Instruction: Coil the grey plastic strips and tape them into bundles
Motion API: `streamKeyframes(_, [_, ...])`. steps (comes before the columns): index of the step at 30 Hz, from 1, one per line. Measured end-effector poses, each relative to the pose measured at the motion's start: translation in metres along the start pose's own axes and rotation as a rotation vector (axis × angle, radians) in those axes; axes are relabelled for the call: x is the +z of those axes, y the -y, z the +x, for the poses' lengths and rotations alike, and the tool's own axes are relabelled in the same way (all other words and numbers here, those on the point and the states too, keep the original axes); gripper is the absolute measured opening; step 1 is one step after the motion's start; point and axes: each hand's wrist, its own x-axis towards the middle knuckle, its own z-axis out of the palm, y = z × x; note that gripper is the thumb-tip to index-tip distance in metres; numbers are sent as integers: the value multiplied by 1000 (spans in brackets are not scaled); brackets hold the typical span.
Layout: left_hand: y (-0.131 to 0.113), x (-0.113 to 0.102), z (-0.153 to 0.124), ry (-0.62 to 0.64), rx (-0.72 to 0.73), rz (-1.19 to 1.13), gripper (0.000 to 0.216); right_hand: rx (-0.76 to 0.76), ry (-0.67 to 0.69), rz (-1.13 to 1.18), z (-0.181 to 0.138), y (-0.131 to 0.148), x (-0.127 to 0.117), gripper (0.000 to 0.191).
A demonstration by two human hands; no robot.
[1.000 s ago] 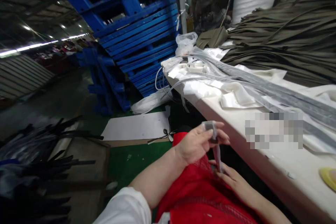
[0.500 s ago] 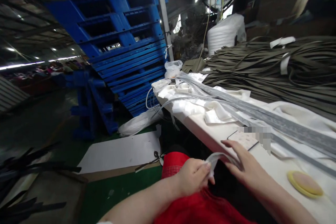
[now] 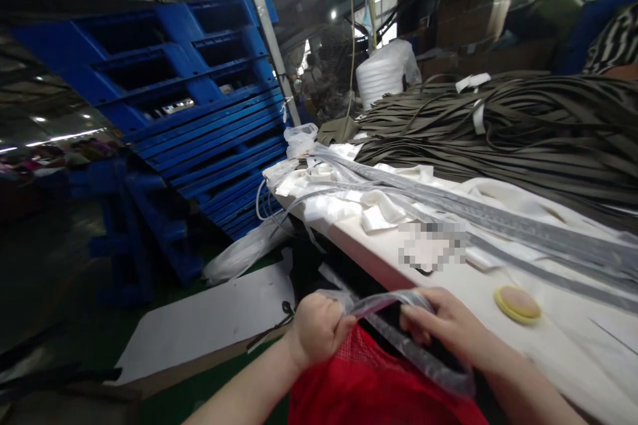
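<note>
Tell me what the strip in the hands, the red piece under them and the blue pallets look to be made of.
Strip, held by the left hand and right hand: probably thin, flexible plastic or coated tape, since it is translucent grey, glossy and bends in a loop.
Red piece: seemingly mesh fabric, with an open grid weave near its top edge.
Blue pallets: likely moulded plastic, uniformly coloured with smooth ribs.

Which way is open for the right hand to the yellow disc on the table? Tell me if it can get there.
Probably yes. The right hand pinches the clear strip beside the table edge, and bare tabletop lies between it and the yellow disc.
</note>
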Motion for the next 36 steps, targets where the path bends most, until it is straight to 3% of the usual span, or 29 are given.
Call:
streamKeyframes(2, [-14, 4, -2, 220, -256, -227, 65, -45, -238, -279, 4, 1, -8, 29])
streamKeyframes(3, [-25, 4, -2, 310, -395, -396, 68, -87, -274, -360, 6, 0, -6, 39])
streamKeyframes(5, [-47, 0, 0, 442, -611, -780, 72, -169, -184, -373, 9, -2, 12, 59])
streamKeyframes(7, [-67, -10, 5, 460, -682, -1110, 72, -201, -51, -279, 12, -6, 35, 49])
streamKeyframes(9, [-80, -22, 13, 337, -625, -1281, 68, -191, 13, -170, 15, -8, 54, 27])
streamKeyframes(11, [-80, -32, 22, 59, -493, -1234, 60, -191, 101, -60, 16, -6, 61, 22])
streamKeyframes(13, [-68, -39, 31, -267, -272, -925, 50, -212, 256, 56, 12, 0, 57, 23])
streamKeyframes(15, [-48, -42, 38, -442, -19, -456, 46, -212, 437, 196, 6, 5, 45, 28])
streamKeyframes(16, [-37, -42, 41, -427, 89, -224, 48, -194, 489, 266, 3, 6, 36, 32])
streamKeyframes(18, [-21, -40, 44, -232, 201, 121, 55, -121, 441, 343, -1, 4, 15, 39])
streamKeyframes(21, [-19, -35, 42, 151, 91, 218, 63, -12, 110, 155, 7, -9, -16, 41])
streamKeyframes(24, [-34, -33, 41, 375, -259, -124, 72, -81, -196, -248, 22, -27, -24, 41])
streamKeyframes(26, [-42, -31, 43, 448, -496, -449, 75, -205, -263, -409, 29, -36, -14, 55])
streamKeyframes(28, [-47, -28, 44, 481, -665, -734, 74, -290, -228, -450, 31, -41, 4, 62])
streamKeyframes(30, [-49, -25, 46, 478, -770, -939, 73, -291, -186, -426, 32, -44, 22, 55])
streamKeyframes(34, [-51, -24, 51, 415, -829, -1157, 70, -223, -102, -318, 34, -46, 39, 33])
streamKeyframes(36, [-51, -27, 55, 372, -834, -1227, 67, -225, -87, -273, 35, -46, 39, 33])
